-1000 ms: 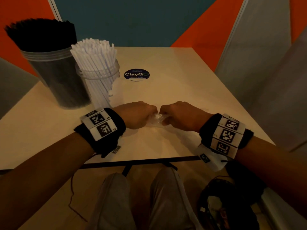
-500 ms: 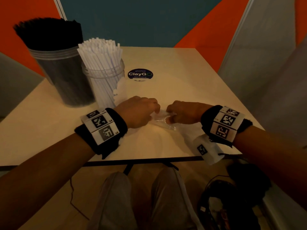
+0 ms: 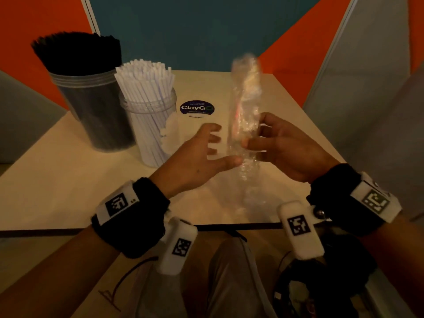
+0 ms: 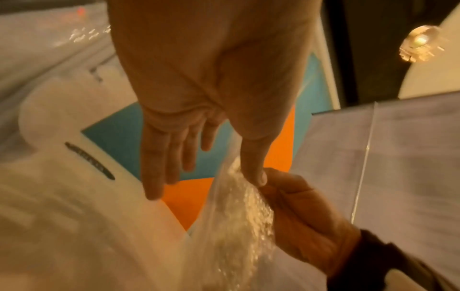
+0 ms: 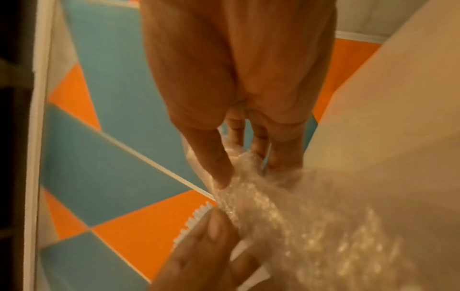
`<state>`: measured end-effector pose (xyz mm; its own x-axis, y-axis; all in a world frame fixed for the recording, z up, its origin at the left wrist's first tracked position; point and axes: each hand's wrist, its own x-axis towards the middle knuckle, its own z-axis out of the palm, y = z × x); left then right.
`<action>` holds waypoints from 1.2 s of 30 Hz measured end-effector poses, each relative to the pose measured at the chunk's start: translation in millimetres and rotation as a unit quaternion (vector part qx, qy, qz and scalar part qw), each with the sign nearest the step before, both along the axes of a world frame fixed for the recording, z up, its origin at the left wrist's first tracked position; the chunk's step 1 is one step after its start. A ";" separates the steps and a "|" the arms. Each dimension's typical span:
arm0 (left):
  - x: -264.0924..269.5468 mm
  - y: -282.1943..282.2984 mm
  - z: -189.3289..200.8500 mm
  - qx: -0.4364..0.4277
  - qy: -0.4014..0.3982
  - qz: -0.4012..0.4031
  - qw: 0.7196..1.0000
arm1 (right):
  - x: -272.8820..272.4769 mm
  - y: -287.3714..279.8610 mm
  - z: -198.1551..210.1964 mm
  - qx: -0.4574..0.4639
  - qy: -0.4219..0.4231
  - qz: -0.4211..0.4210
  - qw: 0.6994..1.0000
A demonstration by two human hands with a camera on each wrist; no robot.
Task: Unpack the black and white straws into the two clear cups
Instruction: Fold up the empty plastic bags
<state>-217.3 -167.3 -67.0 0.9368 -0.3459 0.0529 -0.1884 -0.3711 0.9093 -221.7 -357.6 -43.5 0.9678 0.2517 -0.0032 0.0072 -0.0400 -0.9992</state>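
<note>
Black straws (image 3: 75,53) fill the taller clear cup (image 3: 96,115) at the back left. White straws (image 3: 144,81) stand in the smaller clear cup (image 3: 149,129) beside it. A crumpled clear plastic wrapper (image 3: 246,99) stands upright above the table, blurred by motion. My right hand (image 3: 254,134) pinches it at mid-height between thumb and fingers. My left hand (image 3: 226,143) is spread with straight fingers, and its thumb tip touches the wrapper's lower part (image 4: 239,206). The right wrist view shows the wrapper (image 5: 286,216) running from the right fingertips (image 5: 219,177) toward the camera.
A round dark ClayGo sticker (image 3: 197,107) lies on the beige table (image 3: 57,180) behind the hands. A scrap of white wrapping (image 3: 171,134) leans on the white-straw cup. Grey panels flank the table. My knees and a dark bag (image 3: 298,294) are below the near edge.
Both hands rose from the table, where they gripped the bunched wrapper between them. The right hand now holds it upright and stretched out; the left hand has uncurled and let go.
</note>
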 end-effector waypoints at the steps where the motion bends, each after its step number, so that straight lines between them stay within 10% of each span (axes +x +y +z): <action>1: -1.0 -1.6 1.9 -0.014 0.016 -0.029 0.999 | -1.5 0.9 1.3 0.053 0.012 0.008 0.999; 10: -1.2 -1.8 6.1 -0.172 0.087 0.001 0.981 | -11.4 17.1 -14.8 0.063 -0.135 -0.033 0.988; 14: 0.8 9.4 12.9 -0.294 0.241 -0.049 0.924 | -7.4 15.6 -20.4 -0.017 -0.238 -0.064 0.969; 19: 4.5 12.9 11.1 -0.200 0.213 -0.099 0.951 | -8.6 11.4 -37.7 -0.114 -0.301 -0.027 0.946; 23: 7.1 9.9 7.6 -0.155 0.166 -0.093 0.969 | -16.7 -8.8 -34.3 -0.155 -0.217 0.079 0.960; 28: 5.1 -12.9 10.3 -0.133 0.077 -0.080 0.985 | -27.0 -24.5 -29.0 0.013 -0.013 0.064 0.998; 36: -1.3 -39.9 10.8 -0.117 -0.035 -0.078 0.989 | -36.8 -25.6 -33.5 -0.092 -0.021 -0.017 0.995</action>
